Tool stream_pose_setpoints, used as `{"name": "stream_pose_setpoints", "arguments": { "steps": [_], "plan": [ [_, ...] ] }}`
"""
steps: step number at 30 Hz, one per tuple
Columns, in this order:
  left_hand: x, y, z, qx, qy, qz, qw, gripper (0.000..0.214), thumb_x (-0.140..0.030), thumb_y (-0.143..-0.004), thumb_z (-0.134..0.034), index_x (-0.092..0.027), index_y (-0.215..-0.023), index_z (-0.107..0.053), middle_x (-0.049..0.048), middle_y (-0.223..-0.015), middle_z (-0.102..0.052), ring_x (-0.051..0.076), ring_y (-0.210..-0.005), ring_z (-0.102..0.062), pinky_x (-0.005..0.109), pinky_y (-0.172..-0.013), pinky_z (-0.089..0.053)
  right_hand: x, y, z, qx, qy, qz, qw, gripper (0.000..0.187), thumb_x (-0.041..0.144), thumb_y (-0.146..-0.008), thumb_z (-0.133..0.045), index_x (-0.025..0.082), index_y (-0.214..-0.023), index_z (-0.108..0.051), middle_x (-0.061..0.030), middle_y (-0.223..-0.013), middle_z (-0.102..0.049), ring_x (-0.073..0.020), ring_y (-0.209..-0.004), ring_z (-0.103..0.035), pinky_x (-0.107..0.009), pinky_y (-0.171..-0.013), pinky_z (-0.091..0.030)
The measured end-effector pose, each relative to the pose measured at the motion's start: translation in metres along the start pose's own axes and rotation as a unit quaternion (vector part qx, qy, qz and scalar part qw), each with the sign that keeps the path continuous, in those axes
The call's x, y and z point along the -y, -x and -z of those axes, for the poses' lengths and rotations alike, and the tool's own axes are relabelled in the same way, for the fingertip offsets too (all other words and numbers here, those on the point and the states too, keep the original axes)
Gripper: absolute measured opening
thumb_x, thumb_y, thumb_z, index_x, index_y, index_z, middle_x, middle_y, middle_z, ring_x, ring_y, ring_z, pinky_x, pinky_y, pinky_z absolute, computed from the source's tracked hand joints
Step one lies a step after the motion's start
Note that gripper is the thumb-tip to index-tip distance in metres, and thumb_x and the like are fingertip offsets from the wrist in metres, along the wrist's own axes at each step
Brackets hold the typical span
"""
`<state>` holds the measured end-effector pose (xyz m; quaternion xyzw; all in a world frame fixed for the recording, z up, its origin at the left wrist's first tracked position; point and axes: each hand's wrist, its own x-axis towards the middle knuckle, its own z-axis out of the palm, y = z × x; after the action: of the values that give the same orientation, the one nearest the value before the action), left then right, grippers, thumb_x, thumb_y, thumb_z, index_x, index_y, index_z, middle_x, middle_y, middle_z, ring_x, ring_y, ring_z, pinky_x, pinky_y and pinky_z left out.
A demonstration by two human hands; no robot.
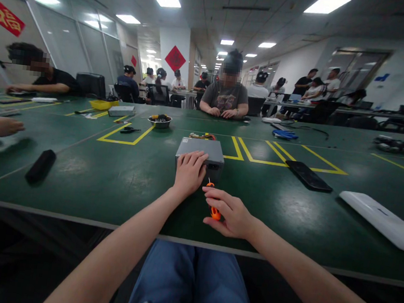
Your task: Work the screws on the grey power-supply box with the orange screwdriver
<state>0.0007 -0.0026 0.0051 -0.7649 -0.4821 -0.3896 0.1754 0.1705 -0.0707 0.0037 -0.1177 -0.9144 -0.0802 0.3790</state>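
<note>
A grey metal computer power supply (198,146) sits on the green table in front of me, with coloured wires at its far side and a socket on its near face. My left hand (189,172) lies over its top and near edge, fingers stretched out. Just right of that, my right hand (229,212) is closed around an orange and black screwdriver (215,213). The screwdriver's thin shaft points away from me toward the power supply's near face. A gap between tip and casing is hard to judge.
A black phone-like slab (308,176) and a white device (384,218) lie to the right. A black case (41,166) is at left. Farther off are a bowl of tools (159,121), blue cable (284,134) and a yellow tray (102,104). A person (226,93) sits opposite.
</note>
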Motion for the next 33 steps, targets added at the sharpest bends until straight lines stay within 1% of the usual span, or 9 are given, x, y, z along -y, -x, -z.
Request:
{"name": "stream_pose_setpoints", "arguments": {
  "steps": [4, 8, 11, 15, 18, 22, 24, 28, 33],
  "plan": [
    [0.0005, -0.0003, -0.0008, 0.002, -0.001, 0.0, 1.0, 0.032, -0.024, -0.088, -0.044, -0.025, -0.119, -0.051, 0.0024, -0.126, -0.055, 0.02, -0.119, -0.044, 0.039, -0.101, -0.028, 0.0, 0.0007, 0.0009, 0.019, -0.04, -0.016, 0.999, 0.042, 0.041, -0.085, -0.053, 0.012, -0.114, -0.041, -0.0199, -0.116, -0.049, -0.0272, -0.122, -0.045, -0.038, -0.089, -0.05],
    [0.0007, -0.0003, -0.0014, 0.001, -0.001, 0.001, 1.0, 0.031, -0.024, -0.088, -0.043, -0.025, -0.118, -0.051, 0.0021, -0.125, -0.055, 0.02, -0.119, -0.044, 0.039, -0.101, -0.028, 0.0014, -0.0006, 0.0035, 0.058, -0.004, 0.008, 0.998, 0.035, 0.03, -0.09, -0.043, 0.011, -0.119, -0.042, -0.0208, -0.122, -0.045, -0.029, -0.127, -0.037, -0.041, -0.092, -0.048],
    [0.0003, -0.0002, -0.0017, -0.001, -0.002, 0.002, 1.0, 0.032, -0.024, -0.088, -0.043, -0.025, -0.119, -0.051, 0.0023, -0.125, -0.056, 0.02, -0.119, -0.044, 0.039, -0.101, -0.028, 0.0, -0.0006, 0.0012, 0.034, 0.015, 0.02, 0.999, 0.033, 0.032, -0.089, -0.049, 0.013, -0.116, -0.044, -0.0187, -0.118, -0.049, -0.0274, -0.124, -0.042, -0.039, -0.092, -0.049],
    [0.0002, 0.0, -0.0019, 0.0, -0.002, 0.004, 1.0, 0.032, -0.023, -0.088, -0.042, -0.025, -0.119, -0.051, 0.0026, -0.126, -0.055, 0.02, -0.119, -0.044, 0.04, -0.102, -0.028, -0.0029, 0.001, -0.0026, -0.01, -0.035, -0.004, 0.999, 0.044, 0.04, -0.082, -0.059, 0.016, -0.113, -0.039, -0.0171, -0.113, -0.053, -0.0264, -0.12, -0.048, -0.04, -0.092, -0.049],
    [0.0009, -0.0001, -0.002, 0.002, -0.001, 0.002, 1.0, 0.032, -0.024, -0.088, -0.043, -0.026, -0.119, -0.051, 0.0032, -0.126, -0.055, 0.02, -0.119, -0.045, 0.04, -0.101, -0.029, -0.0019, 0.0005, -0.0006, 0.015, -0.051, -0.011, 0.999, 0.045, 0.042, -0.084, -0.054, 0.015, -0.116, -0.037, -0.019, -0.118, -0.05, -0.0281, -0.124, -0.043, -0.043, -0.093, -0.048],
    [0.0017, -0.0001, -0.0027, 0.004, -0.003, -0.001, 1.0, 0.032, -0.025, -0.089, -0.042, -0.026, -0.119, -0.05, 0.0028, -0.126, -0.055, 0.02, -0.119, -0.044, 0.04, -0.1, -0.029, 0.0001, -0.0014, 0.0024, 0.044, -0.004, 0.007, 0.999, 0.033, 0.03, -0.09, -0.045, 0.014, -0.118, -0.041, -0.0192, -0.121, -0.047, -0.0286, -0.128, -0.037, -0.042, -0.094, -0.047],
    [0.0017, 0.0, -0.0029, 0.003, -0.005, 0.001, 1.0, 0.032, -0.025, -0.089, -0.042, -0.026, -0.119, -0.05, 0.0025, -0.126, -0.055, 0.02, -0.119, -0.045, 0.04, -0.1, -0.029, -0.0009, -0.0008, 0.001, 0.023, 0.005, 0.013, 1.0, 0.032, 0.032, -0.088, -0.05, 0.015, -0.115, -0.043, -0.018, -0.118, -0.049, -0.0275, -0.124, -0.042, -0.04, -0.092, -0.049],
    [0.0013, 0.0002, -0.003, 0.0, -0.002, 0.0, 1.0, 0.031, -0.024, -0.088, -0.043, -0.025, -0.119, -0.05, 0.0024, -0.125, -0.056, 0.02, -0.119, -0.045, 0.039, -0.101, -0.028, -0.0044, 0.0027, -0.003, -0.024, -0.041, -0.008, 0.999, 0.041, 0.038, -0.083, -0.06, 0.018, -0.111, -0.038, -0.0157, -0.113, -0.052, -0.0254, -0.119, -0.049, -0.039, -0.09, -0.051],
    [0.0012, 0.0002, -0.0034, -0.004, -0.001, 0.001, 1.0, 0.031, -0.025, -0.088, -0.043, -0.025, -0.119, -0.051, 0.0027, -0.125, -0.056, 0.02, -0.119, -0.045, 0.04, -0.1, -0.028, -0.0028, 0.0024, 0.0002, 0.035, -0.031, -0.008, 0.999, 0.039, 0.036, -0.088, -0.048, 0.013, -0.118, -0.039, -0.0196, -0.12, -0.047, -0.0289, -0.126, -0.04, -0.043, -0.093, -0.048]
  ]
}}
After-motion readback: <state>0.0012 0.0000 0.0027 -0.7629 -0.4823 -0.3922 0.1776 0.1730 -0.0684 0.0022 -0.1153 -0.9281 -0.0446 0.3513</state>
